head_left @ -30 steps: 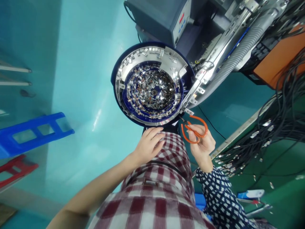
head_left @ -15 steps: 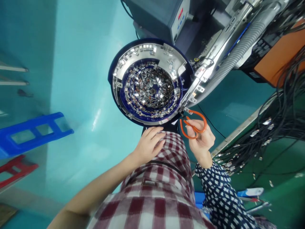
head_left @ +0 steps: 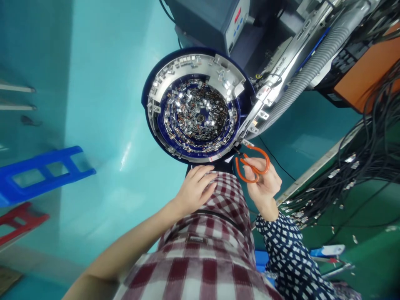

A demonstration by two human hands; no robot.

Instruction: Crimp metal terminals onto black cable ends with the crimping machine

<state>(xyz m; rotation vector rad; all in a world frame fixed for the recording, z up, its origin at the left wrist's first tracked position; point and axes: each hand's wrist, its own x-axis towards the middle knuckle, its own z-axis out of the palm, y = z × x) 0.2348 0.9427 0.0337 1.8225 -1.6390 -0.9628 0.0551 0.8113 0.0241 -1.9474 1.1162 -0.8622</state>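
Note:
A pair of scissors with orange handles is gripped in my right hand, its tips close to the right lower rim of a round feeder bowl. The blades are mostly hidden near the metal track. My left hand lies flat on the checked apron over my lap, fingers outstretched, just below the bowl. Many small shiny metal parts fill the bowl's middle, and some sit along its silver ledge.
From the bowl a metal track runs up to the right, beside a grey corrugated hose. A grey control box stands behind. Bundled black cables lie at right. Blue and red stools are at left.
Metal parts have shifted along the bowl's ledge and in its middle. Both hands and the scissors stay practically where they were.

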